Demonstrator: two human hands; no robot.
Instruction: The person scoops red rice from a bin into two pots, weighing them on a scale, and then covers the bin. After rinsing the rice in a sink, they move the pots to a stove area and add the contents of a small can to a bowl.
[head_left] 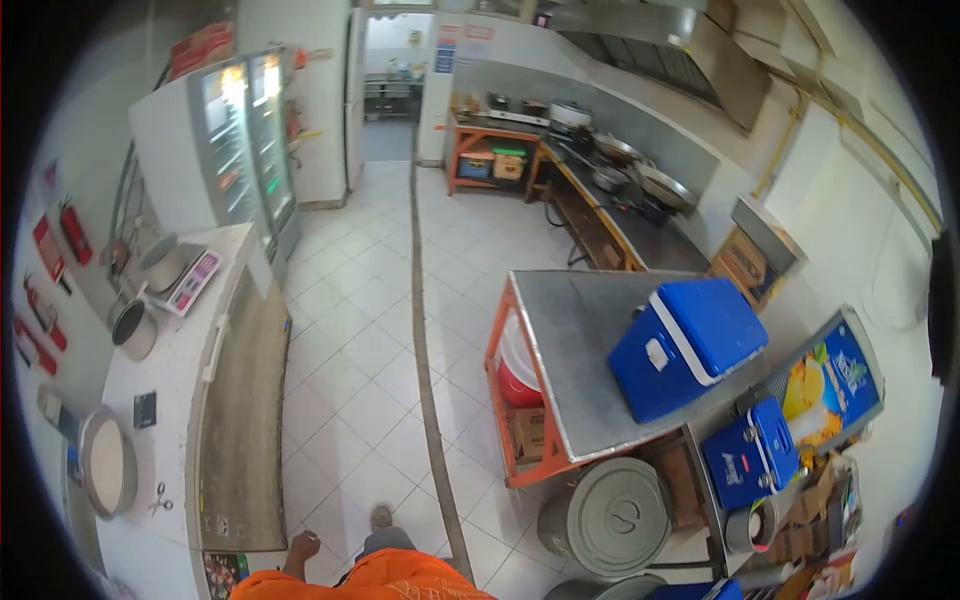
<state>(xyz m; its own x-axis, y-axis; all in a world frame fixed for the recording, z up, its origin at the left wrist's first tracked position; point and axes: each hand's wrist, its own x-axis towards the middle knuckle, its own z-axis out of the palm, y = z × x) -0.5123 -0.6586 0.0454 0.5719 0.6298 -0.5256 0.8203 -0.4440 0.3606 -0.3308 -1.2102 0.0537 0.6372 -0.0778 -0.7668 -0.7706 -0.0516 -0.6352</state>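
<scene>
At the bottom of the view, my left hand [303, 546] hangs low beside the orange shirt [370, 580], over the tiled floor. Its fingers are curled closed, with a small pale spot at them that is too small to make out. The hand is nearest the lower end of the brown-fronted counter [245, 420] and touches nothing else that shows. One shoe [381, 517] is visible just ahead of the body. My right hand is out of the frame.
Left counter: scissors [160, 498], a large bowl [108, 465], pots and a scale [190, 283]. Right: a metal-topped table [570, 320] with a blue cooler [680, 350], and a lidded grey bin [620, 515]. A tiled aisle [350, 380] leads to a doorway.
</scene>
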